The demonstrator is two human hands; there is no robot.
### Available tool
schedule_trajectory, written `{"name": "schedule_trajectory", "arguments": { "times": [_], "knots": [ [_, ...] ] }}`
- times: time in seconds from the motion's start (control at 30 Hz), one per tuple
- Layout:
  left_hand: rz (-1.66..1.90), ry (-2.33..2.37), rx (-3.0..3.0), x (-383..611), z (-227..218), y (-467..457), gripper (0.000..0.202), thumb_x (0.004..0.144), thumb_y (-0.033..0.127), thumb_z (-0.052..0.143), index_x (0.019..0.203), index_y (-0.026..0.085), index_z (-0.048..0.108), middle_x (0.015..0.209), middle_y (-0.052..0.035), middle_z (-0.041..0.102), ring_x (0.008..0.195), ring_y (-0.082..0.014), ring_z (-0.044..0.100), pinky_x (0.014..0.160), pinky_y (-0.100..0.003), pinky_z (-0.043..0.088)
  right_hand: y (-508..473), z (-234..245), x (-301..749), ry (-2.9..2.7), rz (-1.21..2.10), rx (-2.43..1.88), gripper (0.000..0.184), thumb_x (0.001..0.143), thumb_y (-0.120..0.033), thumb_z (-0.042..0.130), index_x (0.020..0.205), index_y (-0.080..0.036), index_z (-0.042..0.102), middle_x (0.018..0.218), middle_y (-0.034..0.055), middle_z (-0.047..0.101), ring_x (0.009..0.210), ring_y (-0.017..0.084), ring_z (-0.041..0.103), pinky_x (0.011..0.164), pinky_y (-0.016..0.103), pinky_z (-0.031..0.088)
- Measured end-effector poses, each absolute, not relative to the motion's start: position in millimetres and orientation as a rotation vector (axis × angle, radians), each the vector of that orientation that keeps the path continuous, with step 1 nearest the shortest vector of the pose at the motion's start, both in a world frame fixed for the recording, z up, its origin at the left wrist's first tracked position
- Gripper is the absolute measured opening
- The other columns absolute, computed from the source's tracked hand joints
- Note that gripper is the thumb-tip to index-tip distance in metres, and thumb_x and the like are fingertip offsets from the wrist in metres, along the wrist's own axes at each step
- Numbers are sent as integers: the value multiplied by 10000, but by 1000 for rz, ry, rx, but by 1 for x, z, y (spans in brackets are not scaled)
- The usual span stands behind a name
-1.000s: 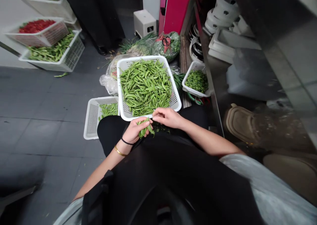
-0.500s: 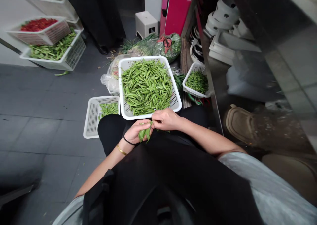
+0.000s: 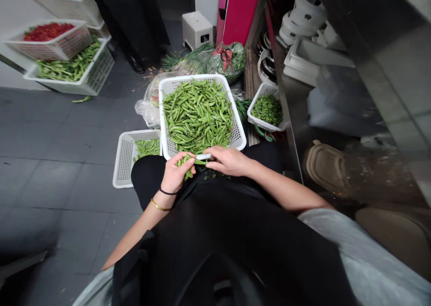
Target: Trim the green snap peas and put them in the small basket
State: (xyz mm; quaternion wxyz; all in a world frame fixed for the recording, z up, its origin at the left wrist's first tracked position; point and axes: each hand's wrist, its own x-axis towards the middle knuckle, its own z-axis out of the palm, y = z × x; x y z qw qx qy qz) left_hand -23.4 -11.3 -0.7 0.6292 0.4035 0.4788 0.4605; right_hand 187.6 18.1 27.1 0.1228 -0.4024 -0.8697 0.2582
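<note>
At the near rim of the large white basket point(image 3: 161, 117), which is heaped with snap pea pods, the left hand point(image 3: 175, 175) is closed around a small bunch of pods point(image 3: 186, 163) with the thumb pressed over them. The right hand point(image 3: 228, 160), just beside that same rim, pinches the tip of one pod point(image 3: 200, 162) jutting from the bunch. Left of the large basket lies a smaller basket point(image 3: 123, 162) holding a few pods. To the right sits a small basket point(image 3: 266, 127) of green trimmings.
</note>
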Motion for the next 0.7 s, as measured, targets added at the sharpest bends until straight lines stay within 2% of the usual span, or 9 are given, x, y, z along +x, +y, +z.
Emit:
{"name": "schedule_trajectory", "arguments": {
  "times": [0.07,0.17,0.27,0.33,0.37,0.43,0.5,0.6,0.7],
  "knots": [
    [1064,1106,961,-24,0,-14,235,718,313,729,857,142,647,488,14,582,407,-91,509,419,-191,407,19,22,177,-2597,763,-1081,236,933,-315,435,937,-161,614,849,50,637,701,125,535,616,222,326],
    [994,1126,1033,-36,2,-18,232,731,310,719,889,147,667,517,6,597,425,-92,504,432,-195,407,21,21,175,-2584,810,-968,296,937,-238,394,738,-146,593,711,25,598,631,101,500,608,215,320],
    [875,1200,1225,-52,14,-18,247,740,301,707,937,154,688,746,-57,699,485,-95,542,471,-208,441,21,31,181,-2745,880,-823,285,885,-211,451,624,-157,553,602,-4,548,544,86,434,558,219,278],
    [765,1196,1425,-56,26,-15,250,730,285,712,950,166,705,904,-83,717,566,-115,592,538,-224,477,21,39,182,-2877,915,-696,250,864,-208,480,633,-164,565,594,-10,555,521,84,409,541,226,251],
    [678,1140,1528,-54,32,-13,229,717,272,721,922,170,718,901,-78,719,612,-131,613,577,-230,487,20,43,181,-2909,918,-631,235,867,-211,482,657,-167,579,617,-8,573,527,85,415,542,228,248],
    [485,958,1630,-47,38,-10,155,695,252,733,826,168,732,778,-57,714,638,-148,624,613,-234,489,21,47,176,-2880,881,-558,246,892,-230,459,695,-168,592,663,2,599,557,91,443,553,230,258],
    [421,864,1526,-37,38,-9,137,705,262,725,787,152,717,686,-48,692,563,-131,597,552,-225,475,23,46,170,-2768,826,-579,294,928,-275,418,717,-167,591,681,9,599,592,99,470,572,227,282],
    [642,905,1142,-21,26,-13,186,732,306,706,782,132,664,662,-48,673,454,-95,532,417,-199,417,24,36,163,-2562,698,-789,342,957,-314,358,742,-163,576,685,21,583,625,112,490,610,229,315],
    [853,904,827,-10,16,-15,221,726,323,710,739,129,606,660,-41,659,422,-78,503,358,-181,377,20,23,160,-2407,594,-1016,338,958,-304,341,751,-157,564,707,41,586,654,126,506,620,238,327]
  ]
}}
